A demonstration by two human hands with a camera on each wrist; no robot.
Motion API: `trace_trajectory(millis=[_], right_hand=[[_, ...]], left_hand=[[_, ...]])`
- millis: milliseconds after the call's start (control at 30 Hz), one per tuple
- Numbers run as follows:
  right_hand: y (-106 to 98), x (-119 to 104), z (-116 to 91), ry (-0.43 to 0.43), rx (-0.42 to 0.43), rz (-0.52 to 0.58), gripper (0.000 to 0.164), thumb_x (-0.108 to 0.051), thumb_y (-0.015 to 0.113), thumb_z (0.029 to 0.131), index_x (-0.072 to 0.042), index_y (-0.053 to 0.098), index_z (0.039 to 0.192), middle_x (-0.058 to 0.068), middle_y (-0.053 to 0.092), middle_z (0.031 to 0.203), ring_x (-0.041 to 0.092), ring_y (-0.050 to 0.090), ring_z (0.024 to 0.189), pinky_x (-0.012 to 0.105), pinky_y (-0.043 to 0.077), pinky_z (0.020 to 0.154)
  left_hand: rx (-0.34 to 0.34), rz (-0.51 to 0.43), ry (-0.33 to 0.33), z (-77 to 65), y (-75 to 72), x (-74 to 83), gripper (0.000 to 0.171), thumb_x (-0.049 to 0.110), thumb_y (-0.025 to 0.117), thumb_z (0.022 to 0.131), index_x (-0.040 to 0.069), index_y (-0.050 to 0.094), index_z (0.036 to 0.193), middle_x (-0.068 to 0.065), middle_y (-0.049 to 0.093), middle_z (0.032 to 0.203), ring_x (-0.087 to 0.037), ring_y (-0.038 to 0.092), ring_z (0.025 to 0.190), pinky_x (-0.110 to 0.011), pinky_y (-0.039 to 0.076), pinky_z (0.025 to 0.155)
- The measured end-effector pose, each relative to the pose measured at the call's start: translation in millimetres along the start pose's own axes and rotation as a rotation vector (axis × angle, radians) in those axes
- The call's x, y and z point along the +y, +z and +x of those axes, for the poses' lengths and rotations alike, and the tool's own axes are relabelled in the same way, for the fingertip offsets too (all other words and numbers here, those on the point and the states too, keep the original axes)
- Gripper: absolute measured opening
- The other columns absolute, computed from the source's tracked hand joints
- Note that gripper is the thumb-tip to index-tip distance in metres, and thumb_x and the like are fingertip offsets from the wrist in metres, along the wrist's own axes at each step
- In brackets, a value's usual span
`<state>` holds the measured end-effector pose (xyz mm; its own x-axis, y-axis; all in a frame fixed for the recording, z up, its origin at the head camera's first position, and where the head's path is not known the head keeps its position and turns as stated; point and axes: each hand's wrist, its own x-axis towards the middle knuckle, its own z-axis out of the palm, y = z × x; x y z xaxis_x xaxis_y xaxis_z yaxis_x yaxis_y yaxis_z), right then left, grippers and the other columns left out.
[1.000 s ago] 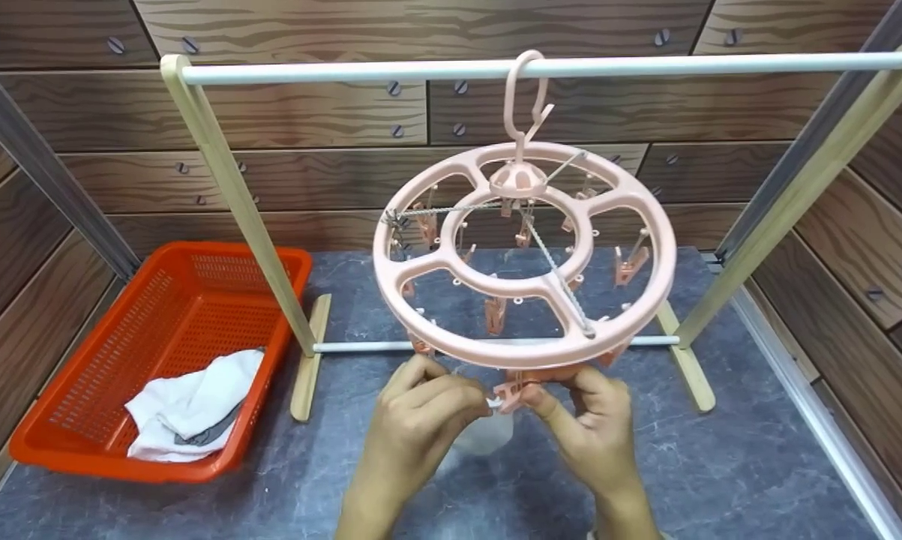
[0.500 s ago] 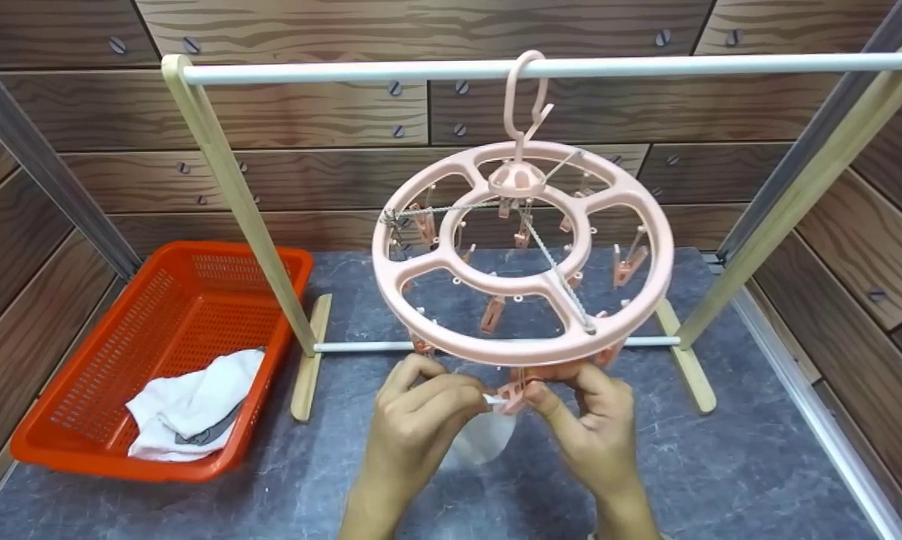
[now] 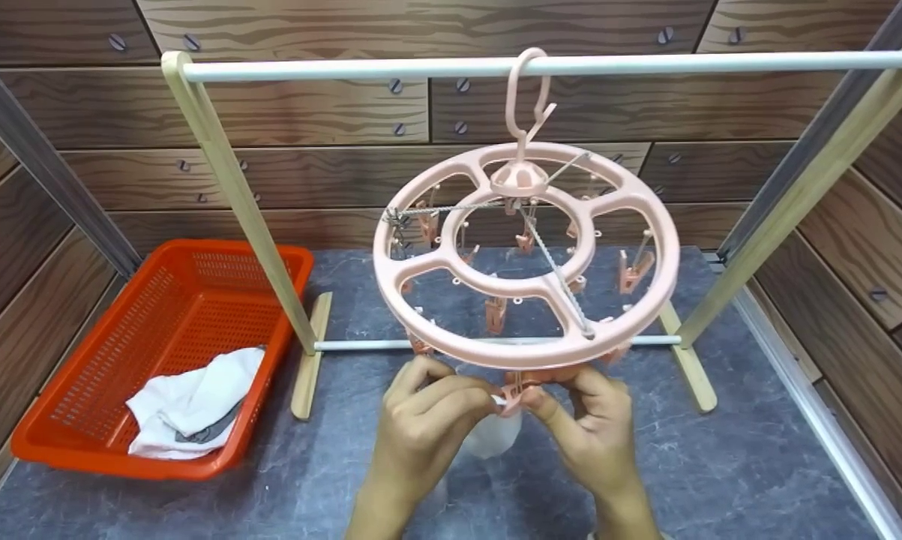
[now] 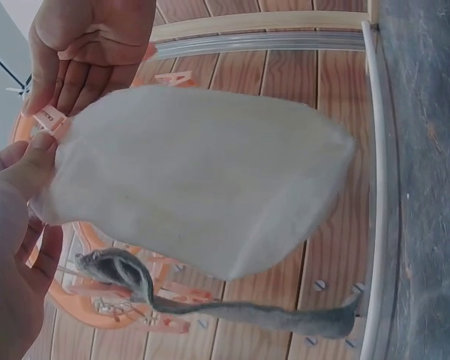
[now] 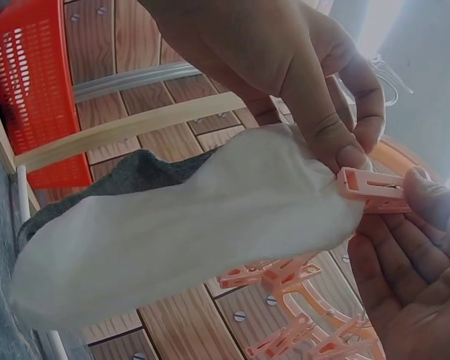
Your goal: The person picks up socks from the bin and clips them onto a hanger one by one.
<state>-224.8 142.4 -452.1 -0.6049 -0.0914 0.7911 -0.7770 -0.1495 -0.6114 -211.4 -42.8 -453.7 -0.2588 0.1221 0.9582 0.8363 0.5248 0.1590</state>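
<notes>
A pink round clip hanger (image 3: 474, 349) hangs by its hook from a white rod. Below its front rim, my left hand (image 3: 430, 420) pinches the upper edge of a white sock (image 4: 202, 172) between thumb and fingers. My right hand (image 3: 589, 420) pinches the handles of a pink clothespin (image 5: 373, 189) on the hanger, beside the left fingertips. In the right wrist view the sock's edge sits right at the clothespin's mouth. The sock dangles below both hands, mostly hidden from the head view. A dark grey sock (image 4: 247, 306) hangs from the hanger behind it.
An orange basket (image 3: 113, 466) at the left holds white and grey fabric pieces (image 3: 203, 397). The rack's wooden legs (image 3: 233, 187) and white top rod (image 3: 346, 70) frame the hanger. Several other clothespins (image 3: 495, 315) dangle from the ring.
My left hand has shifted slightly to the right, bringing the white sock's edge closer to the clothespin. The right hand stays on the clothespin, and the hanger sways a little.
</notes>
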Motion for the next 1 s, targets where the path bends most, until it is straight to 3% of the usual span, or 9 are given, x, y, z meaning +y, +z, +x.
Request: trace_trajectory(millis=[367, 533, 767, 1000], right_hand=[[1, 1, 1, -0.013, -0.018, -0.059, 0.016, 0.003, 0.074, 0.084, 0.012, 0.066, 0.096, 0.016, 0.074, 0.089, 0.019, 0.073, 0.079, 0.025, 0.058, 0.078], [1, 1, 0, -0.009, -0.013, -0.067, 0.021, 0.011, 0.075, 0.079, 0.012, 0.067, 0.098, 0.017, 0.074, 0.089, 0.017, 0.072, 0.081, 0.025, 0.058, 0.077], [1, 1, 3, 0.015, -0.019, -0.083, 0.029, 0.016, 0.074, 0.074, 0.011, 0.067, 0.102, 0.017, 0.073, 0.090, 0.018, 0.072, 0.080, 0.026, 0.058, 0.077], [5, 4, 0, 0.045, -0.046, -0.180, 0.034, 0.017, 0.077, 0.070, 0.002, 0.071, 0.100, 0.013, 0.073, 0.086, 0.017, 0.071, 0.076, 0.026, 0.058, 0.073]], left_hand=[[0.013, -0.013, -0.014, -0.1, 2.3, -1.8, 0.009, 0.018, 0.079, 0.080, 0.015, 0.072, 0.086, 0.006, 0.075, 0.089, -0.014, 0.056, 0.075, -0.021, 0.047, 0.070], [0.007, -0.018, -0.022, -0.7, 2.5, -1.5, 0.010, 0.017, 0.079, 0.081, 0.014, 0.071, 0.086, 0.005, 0.074, 0.089, -0.014, 0.055, 0.075, -0.021, 0.047, 0.071], [-0.010, -0.007, -0.056, 2.4, 2.1, 2.3, 0.012, 0.015, 0.082, 0.081, 0.015, 0.070, 0.084, 0.003, 0.073, 0.097, -0.018, 0.056, 0.089, -0.024, 0.047, 0.084], [0.107, 0.074, 0.009, 11.2, -0.9, 10.5, 0.007, 0.010, 0.077, 0.084, 0.012, 0.070, 0.085, -0.008, 0.070, 0.106, -0.027, 0.057, 0.097, -0.033, 0.048, 0.090]])
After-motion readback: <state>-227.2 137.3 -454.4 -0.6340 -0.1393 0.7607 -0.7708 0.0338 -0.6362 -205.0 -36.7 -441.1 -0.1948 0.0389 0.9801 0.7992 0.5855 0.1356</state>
